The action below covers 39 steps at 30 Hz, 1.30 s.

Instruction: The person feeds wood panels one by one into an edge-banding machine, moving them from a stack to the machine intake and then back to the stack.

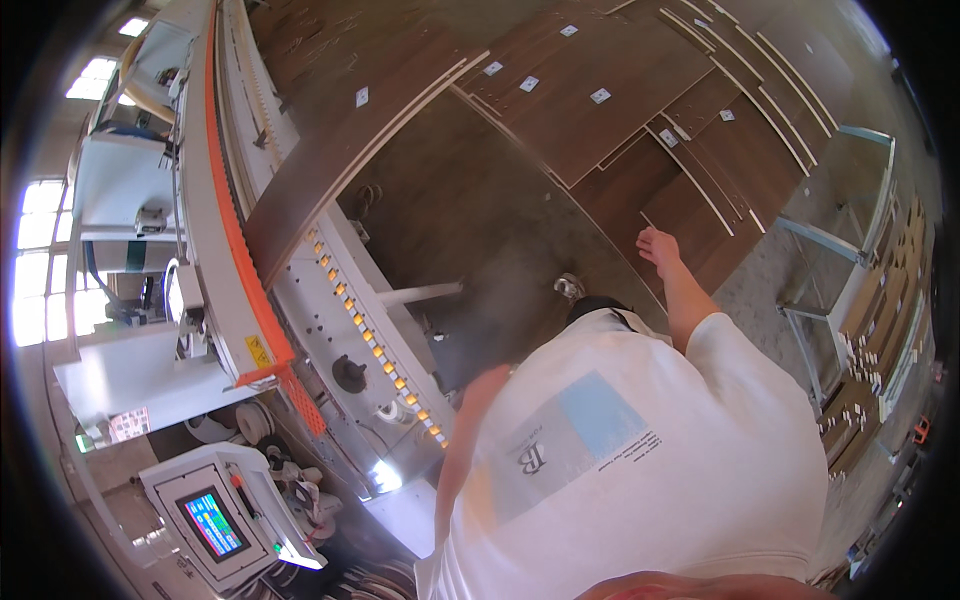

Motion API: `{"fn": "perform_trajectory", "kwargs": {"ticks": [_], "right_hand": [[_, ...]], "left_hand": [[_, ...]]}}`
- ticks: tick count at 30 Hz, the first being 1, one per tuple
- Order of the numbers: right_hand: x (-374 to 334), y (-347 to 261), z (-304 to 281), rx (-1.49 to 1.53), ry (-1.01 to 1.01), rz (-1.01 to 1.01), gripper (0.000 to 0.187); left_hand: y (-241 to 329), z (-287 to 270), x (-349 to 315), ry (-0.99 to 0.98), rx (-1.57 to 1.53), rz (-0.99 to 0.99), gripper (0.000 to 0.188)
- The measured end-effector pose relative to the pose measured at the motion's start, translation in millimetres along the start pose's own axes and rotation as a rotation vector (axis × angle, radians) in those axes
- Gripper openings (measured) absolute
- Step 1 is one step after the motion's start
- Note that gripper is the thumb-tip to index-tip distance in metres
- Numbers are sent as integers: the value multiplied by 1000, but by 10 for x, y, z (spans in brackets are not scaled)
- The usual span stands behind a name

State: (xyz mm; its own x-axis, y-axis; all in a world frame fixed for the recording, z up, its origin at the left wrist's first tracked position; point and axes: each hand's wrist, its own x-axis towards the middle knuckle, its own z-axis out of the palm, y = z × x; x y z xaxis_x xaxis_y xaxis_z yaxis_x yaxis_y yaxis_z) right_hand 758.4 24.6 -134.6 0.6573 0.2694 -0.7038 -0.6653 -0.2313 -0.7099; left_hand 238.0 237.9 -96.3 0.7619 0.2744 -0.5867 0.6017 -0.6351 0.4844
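Observation:
My right hand (657,248) is out to the right, above brown boards (690,205) with pale edges; its fingers look loosely curled and nothing shows in them. Low at my left side is my left hand (488,382), beside the lit roller rail (370,340) of a long machine. Blur and my white shirt (640,450) hide its fingers. Ahead on the left, a long brown panel (345,165) with a pale edge lies partly on the machine and reaches outward. Neither hand touches it.
The machine's orange guard (228,190) runs along the left. A control box with a lit screen (212,522) stands at lower left. A metal frame (835,240) and stacked brown strips (880,310) stand at right. My shoe (569,287) is on the dark floor.

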Motion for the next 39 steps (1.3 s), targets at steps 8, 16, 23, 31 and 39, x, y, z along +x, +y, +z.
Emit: {"fn": "perform_trajectory", "kwargs": {"ticks": [8,16,23,31,39], "right_hand": [[-46,1043,819,-1085,-595,-573,30],[-628,1202,821,-1139,-603,-142,33],[-842,1048,616,-1462,-968,-624,33],[-1579,671,605,-1226,-794,-475,16],[-1820,689,43,-1794,-720,-950,17]], "left_hand": [[675,-684,-1547,67,-292,-580,51],[-430,-706,-3765,603,-89,-856,43],[-1452,-624,-5079,998,73,-1227,25],[-2485,-325,-5835,1780,-80,-1174,33],[-3556,-431,-5656,1284,45,-1451,44]]}}
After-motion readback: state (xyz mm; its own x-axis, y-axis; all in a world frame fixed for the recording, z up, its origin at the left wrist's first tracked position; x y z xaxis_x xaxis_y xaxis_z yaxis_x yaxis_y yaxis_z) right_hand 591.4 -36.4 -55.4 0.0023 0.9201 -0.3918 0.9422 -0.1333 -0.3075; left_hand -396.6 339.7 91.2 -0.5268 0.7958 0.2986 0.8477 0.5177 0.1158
